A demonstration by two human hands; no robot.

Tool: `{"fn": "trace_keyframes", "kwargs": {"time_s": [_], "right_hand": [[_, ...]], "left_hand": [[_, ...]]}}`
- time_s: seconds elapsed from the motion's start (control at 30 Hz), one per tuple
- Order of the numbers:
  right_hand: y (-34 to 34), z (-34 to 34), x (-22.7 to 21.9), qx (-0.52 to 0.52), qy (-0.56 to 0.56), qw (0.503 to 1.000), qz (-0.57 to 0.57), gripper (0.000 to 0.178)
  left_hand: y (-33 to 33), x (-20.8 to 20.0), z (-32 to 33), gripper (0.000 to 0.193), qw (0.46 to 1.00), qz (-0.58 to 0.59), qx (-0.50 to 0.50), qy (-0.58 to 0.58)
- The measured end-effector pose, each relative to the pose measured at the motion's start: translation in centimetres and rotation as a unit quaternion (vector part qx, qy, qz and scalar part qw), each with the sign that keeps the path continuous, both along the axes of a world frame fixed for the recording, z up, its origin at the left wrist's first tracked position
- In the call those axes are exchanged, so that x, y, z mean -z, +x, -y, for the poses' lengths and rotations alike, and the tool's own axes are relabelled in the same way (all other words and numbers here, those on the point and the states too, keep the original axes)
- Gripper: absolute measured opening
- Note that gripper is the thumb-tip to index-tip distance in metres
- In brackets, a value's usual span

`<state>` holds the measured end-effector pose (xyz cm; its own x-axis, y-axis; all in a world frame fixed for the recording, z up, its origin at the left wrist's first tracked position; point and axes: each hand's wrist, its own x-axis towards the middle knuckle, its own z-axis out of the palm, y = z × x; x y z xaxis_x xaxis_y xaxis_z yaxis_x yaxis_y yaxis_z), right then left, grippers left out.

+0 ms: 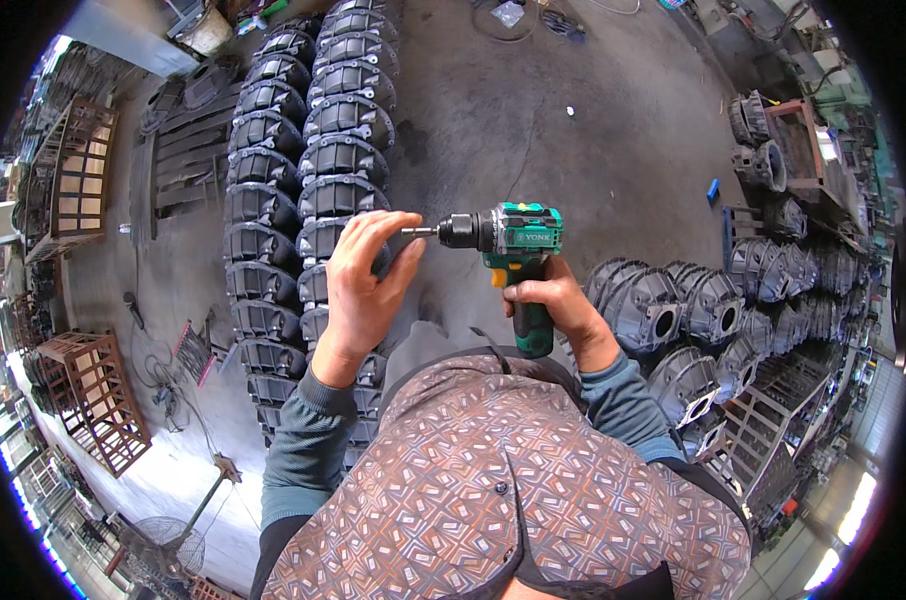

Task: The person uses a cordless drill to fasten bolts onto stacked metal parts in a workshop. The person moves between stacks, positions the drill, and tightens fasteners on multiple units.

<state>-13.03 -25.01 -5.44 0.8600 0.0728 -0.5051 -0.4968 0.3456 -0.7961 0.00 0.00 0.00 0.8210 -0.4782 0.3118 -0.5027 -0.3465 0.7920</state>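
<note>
My right hand (563, 302) is wrapped around the dark grip of a green and black cordless drill (528, 230), with the thumb across the handle. The drill lies level, its black chuck (461, 231) pointing left. From the chuck sticks a short metal bit (421, 231). At its outer end my left hand (365, 268) has the forefinger above and the thumb below, closed around the bit; the tip is partly hidden by the fingers.
Two long rows of dark metal housings (348, 160) stand on the floor ahead and left. More cast housings (643, 305) are stacked at the right. Brown metal crates (93, 400) and a fan (168, 545) stand at the left. A blue object (713, 190) lies on the floor.
</note>
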Motion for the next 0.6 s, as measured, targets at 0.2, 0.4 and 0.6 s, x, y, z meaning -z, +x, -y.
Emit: {"fn": "trace_keyframes", "kwargs": {"time_s": [0.2, 0.4, 0.6], "right_hand": [[6.2, 7.5, 1.0, 0.101, 0.098, 0.989, -0.039, 0.033], [12.7, 17.3, 0.2, 0.165, 0.164, 0.966, -0.112, 0.027], [18.8, 24.1, -0.8, 0.193, 0.194, 0.955, -0.115, 0.028]], "left_hand": [[2.3, 3.9, 7.3, 0.017, 0.958, -0.261, -0.080, -0.090], [4.7, 6.0, 18.1, 0.019, 0.897, -0.428, -0.052, -0.095], [10.1, 5.5, 25.7, 0.021, 0.893, -0.444, -0.014, -0.070]]}}
